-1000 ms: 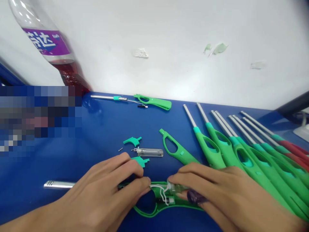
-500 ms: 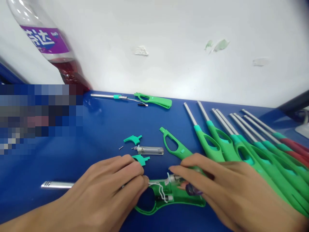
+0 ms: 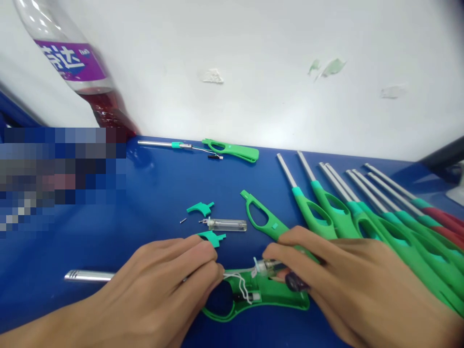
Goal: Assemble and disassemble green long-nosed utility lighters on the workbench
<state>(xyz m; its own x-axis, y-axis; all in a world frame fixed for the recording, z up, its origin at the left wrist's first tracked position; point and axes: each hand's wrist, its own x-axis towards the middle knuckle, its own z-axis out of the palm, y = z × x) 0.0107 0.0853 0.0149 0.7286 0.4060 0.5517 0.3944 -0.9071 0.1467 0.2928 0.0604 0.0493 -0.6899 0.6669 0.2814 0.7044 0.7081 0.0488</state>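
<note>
My left hand (image 3: 170,275) is closed over the front of a gas lighter, where its metal barrel (image 3: 89,276) meets the open green handle half (image 3: 279,295). White wires (image 3: 242,280) run from under those fingers to a black igniter piece (image 3: 246,296) lying in the shell. Above the shell's rear part, my right hand (image 3: 326,270) pinches a clear fuel tank (image 3: 266,267); a dark purple piece (image 3: 296,282) shows by its fingers. Beyond the hands lie another clear tank (image 3: 228,225), two teal triggers (image 3: 203,209), a small screw (image 3: 183,220) and a loose green handle half (image 3: 263,217).
Several whole lighters (image 3: 326,212) with green or red handles lie in a row at the right. A dismantled lighter barrel (image 3: 155,144) and a green handle (image 3: 235,151) rest near the white wall. At the back left stands a drink bottle (image 3: 79,63).
My right hand has shifted slightly to the right with the fuel tank, away from the wires. The left hand keeps its hold on the lighter.
</note>
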